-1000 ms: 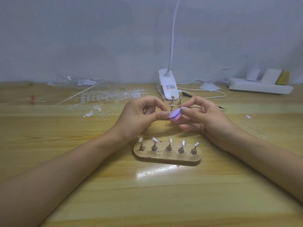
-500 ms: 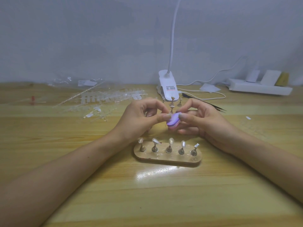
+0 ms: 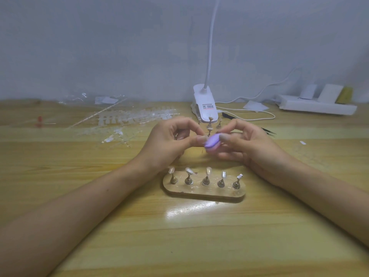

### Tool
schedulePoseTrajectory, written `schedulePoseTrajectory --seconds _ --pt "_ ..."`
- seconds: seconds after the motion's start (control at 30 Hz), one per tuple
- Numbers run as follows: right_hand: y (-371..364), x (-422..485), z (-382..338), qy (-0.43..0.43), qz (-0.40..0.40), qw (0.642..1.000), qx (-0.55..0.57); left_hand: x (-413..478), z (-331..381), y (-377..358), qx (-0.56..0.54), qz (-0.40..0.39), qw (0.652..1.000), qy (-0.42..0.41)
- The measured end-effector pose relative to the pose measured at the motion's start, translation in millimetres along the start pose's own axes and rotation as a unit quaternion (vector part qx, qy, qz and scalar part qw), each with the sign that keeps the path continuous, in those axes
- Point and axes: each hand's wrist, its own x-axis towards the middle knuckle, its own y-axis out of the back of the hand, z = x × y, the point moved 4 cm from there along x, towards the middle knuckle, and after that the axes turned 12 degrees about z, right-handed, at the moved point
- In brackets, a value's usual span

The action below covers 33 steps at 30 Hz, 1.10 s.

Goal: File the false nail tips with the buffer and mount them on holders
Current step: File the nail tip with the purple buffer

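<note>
Fingers of the right hand curl round the purple buffer, held in the air just behind the wooden stand with five nail tips on holders. The left hand pinches thumb to forefinger against the buffer; whether a tip sits between them cannot be told.

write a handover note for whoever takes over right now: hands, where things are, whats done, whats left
Right hand grips the purple buffer. Left hand pinches at its left edge, presumably on a nail tip too small to see.
Wooden base sits just in front of the hands; all five holders on it carry tips.
Loose holders stand behind the hands by the lamp clip; strips of spare tips lie far left.
Done: five mounted. Left: finish this tip, probably mount it on a loose holder, go on with the rest.
</note>
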Motion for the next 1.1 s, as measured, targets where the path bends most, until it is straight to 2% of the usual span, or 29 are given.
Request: schedulePoseTrajectory --seconds 0.07,0.17,0.27,0.4,0.53,0.63,0.77,0.93,1.1 --pt "1.7 0.7 -0.5 0.003 0.012 1.000 0.005 0.0 -0.2 0.4 -0.002 -0.001 1.000 0.003" --pt "-5.0 -2.3 0.6 0.004 -0.041 0.998 -0.044 -0.5 1.7 -0.2 0.009 -0.005 1.000 -0.012" --pt "-0.3 -1.1 -0.8 0.004 0.000 1.000 0.002 0.6 0.6 0.8 -0.005 0.000 1.000 -0.003" --pt "-5.0 -2.8 -0.3 0.005 -0.030 0.999 -0.038 -0.6 1.4 -0.4 0.005 -0.005 1.000 -0.012" --pt "0.4 -1.9 -1.9 0.013 0.016 1.000 -0.003 0.4 0.5 0.7 -0.003 0.001 1.000 -0.008" --pt "-5.8 -3.7 -0.4 0.013 -0.035 0.998 -0.054 -0.5 2.5 -0.3 0.002 -0.003 1.000 -0.015" --pt "2.9 -0.2 -1.7 0.009 0.028 0.999 0.023 -0.2 1.9 -0.3 -0.001 -0.004 1.000 -0.004" --pt "3.5 2.6 -1.0 -0.021 -0.016 1.000 -0.002 -3.1 4.4 -1.5 0.009 -0.014 1.000 -0.018" --pt "-1.4 0.8 0.3 -0.007 -0.053 0.998 -0.046 -1.4 1.3 -0.3 0.003 -0.003 1.000 -0.002"
